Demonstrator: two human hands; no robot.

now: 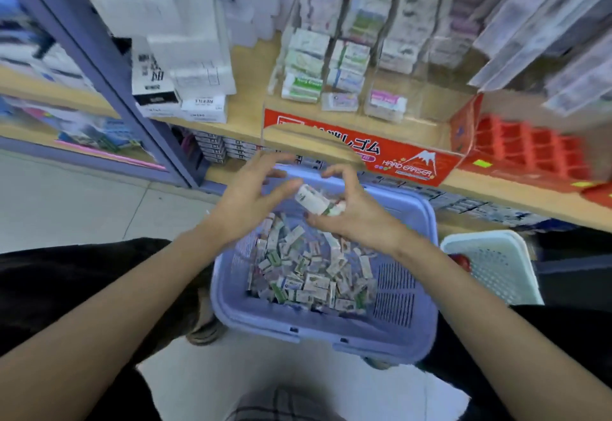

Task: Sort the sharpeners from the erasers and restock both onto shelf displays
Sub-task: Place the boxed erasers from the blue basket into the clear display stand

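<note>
Hovering over the purple basket (331, 328), both hands meet just above its far rim. The right hand (354, 218) grips a small stack of erasers (314, 203), thumb underneath and fingers arched over the top. The left hand (251, 195) is spread and holds nothing, its thumb tip right at the stack's free end. Below them a heap of loose erasers (311, 274) covers the basket's bottom. The shelf (255, 66) edge runs just beyond the fingertips, carrying a red display box (381, 152) and a clear rack (347, 56) of erasers. A white basket (463, 241) crowds the right side; bare floor (66, 202) opens to the left.
</note>
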